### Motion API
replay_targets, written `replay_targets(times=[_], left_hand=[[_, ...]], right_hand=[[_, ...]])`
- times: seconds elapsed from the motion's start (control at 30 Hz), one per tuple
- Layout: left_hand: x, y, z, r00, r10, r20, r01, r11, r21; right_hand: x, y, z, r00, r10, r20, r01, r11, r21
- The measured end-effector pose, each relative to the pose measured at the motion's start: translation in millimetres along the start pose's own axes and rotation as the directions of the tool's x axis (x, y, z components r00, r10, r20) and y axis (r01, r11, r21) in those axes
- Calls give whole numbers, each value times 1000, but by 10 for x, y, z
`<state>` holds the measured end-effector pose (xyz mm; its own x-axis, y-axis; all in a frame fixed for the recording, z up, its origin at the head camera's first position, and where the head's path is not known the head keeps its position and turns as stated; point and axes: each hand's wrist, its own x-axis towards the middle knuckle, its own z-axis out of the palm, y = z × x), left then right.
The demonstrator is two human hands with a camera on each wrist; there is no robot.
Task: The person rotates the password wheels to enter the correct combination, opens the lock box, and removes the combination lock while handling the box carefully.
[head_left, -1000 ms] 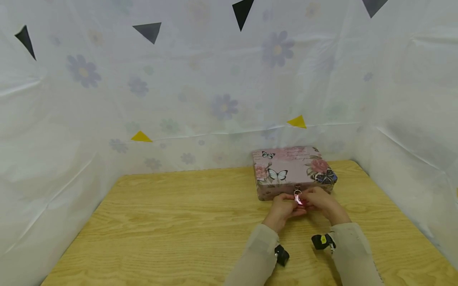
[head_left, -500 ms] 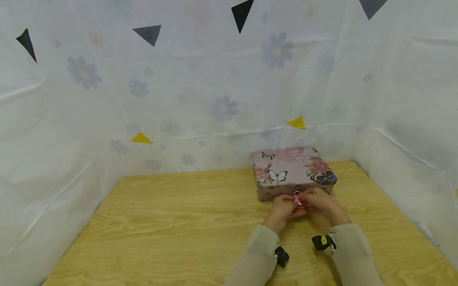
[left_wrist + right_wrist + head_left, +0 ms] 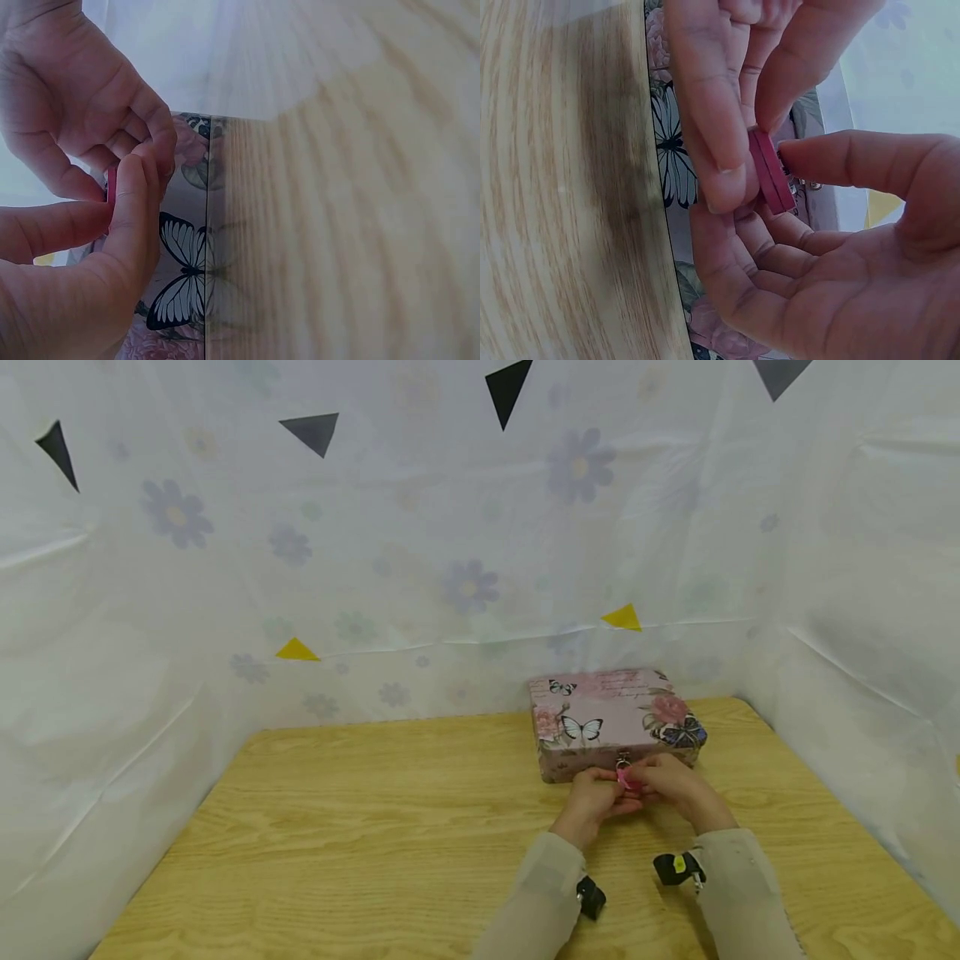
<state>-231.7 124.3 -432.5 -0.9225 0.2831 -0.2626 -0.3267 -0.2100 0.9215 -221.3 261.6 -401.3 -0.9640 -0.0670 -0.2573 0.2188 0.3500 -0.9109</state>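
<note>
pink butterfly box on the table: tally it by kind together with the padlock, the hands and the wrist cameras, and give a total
Pink butterfly-print box: 1
Padlock: 1
Hands: 2, left hand and right hand
Wrist cameras: 2, left camera and right camera
Total: 6

The grip of the left hand [image 3: 594, 800] and of the right hand [image 3: 677, 782] covers most of a pink item [image 3: 772, 172], perhaps a padlock, and screens part of the front of the flowered box [image 3: 607, 703]. The right-wrist view catches the item edge-on, its face out of sight; a dark piece [image 3: 783, 159] at the right thumb is too small and dim to name. Script [image 3: 632, 686] atop the box is too fine to read. Beige sleeves [image 3: 534, 902] and the bench [image 3: 337, 860] run off the head view's bottom edge; a grey triangle [image 3: 781, 375] is clipped at top.
</note>
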Motion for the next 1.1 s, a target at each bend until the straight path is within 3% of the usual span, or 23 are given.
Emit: replay_targets(times=[0.47,0.67,0.8,1.1], left_hand=[[-12,11,3,1000,2,-1,-2,1000,11],[-16,8,1,1000,6,2,-6,1000,-2],[-17,6,-2,1000,9,6,-9,1000,-17],[-16,17,-1,1000,1,3,-1,1000,3]], right_hand=[[23,15,-14,1000,-16,-16,15,997,-81],[45,62,-32,999,-41,14,41,998,-43],[80,117,-71,993,-89,76,86,996,31],[41,55,-22,998,-47,51,46,999,24]])
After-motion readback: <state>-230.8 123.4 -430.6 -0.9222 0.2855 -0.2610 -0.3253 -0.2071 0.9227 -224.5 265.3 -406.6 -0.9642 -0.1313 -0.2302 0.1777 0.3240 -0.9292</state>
